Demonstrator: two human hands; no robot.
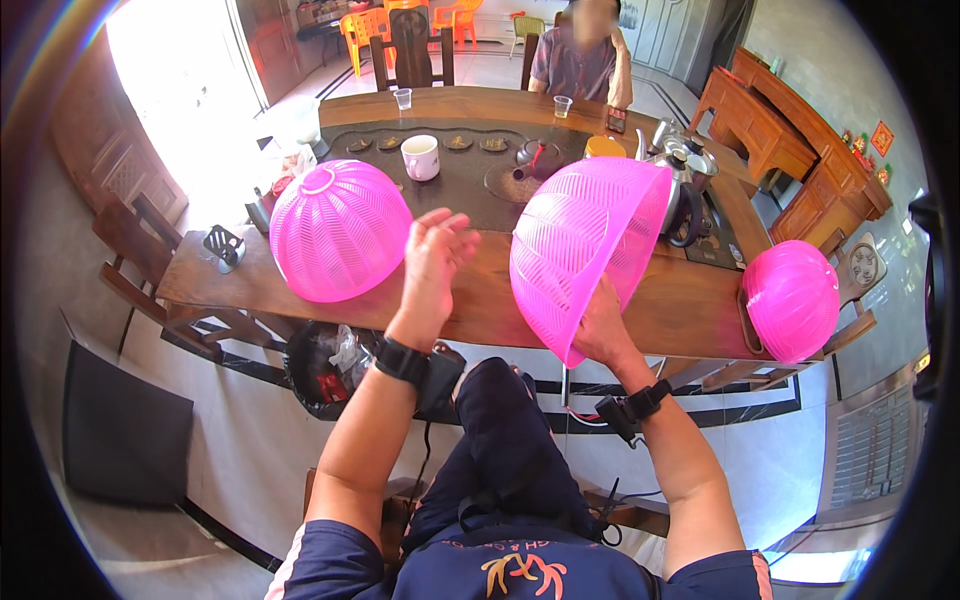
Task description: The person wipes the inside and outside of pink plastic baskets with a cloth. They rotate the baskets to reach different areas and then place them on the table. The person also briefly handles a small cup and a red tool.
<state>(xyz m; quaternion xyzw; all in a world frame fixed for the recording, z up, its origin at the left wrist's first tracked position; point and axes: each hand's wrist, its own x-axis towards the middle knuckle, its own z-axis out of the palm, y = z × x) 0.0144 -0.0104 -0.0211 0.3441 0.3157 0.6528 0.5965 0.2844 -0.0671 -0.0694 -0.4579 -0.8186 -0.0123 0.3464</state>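
Note:
My right hand [604, 322] grips the lower rim of a pink slotted plastic dome cover [559, 240]. The cover is tilted on its side above the table, its hollow facing right, and some of my fingers are hidden against its inside. Nothing is in my left hand [435, 262], raised with the fingers apart between the tilted cover and a second pink dome cover [337, 232]. That second one sits rim down on the left part of the wooden table [480, 300], a round ring at its top. Another pink slotted piece [791, 300] is at the table's right end.
Beyond the covers are a white mug [421, 157], a dark teapot [536, 154] and a metal kettle [679, 187]. A phone stand [223, 247] is at the left. Across the table sits a person [577, 64]. Below the edge is a black waste bin [300, 375].

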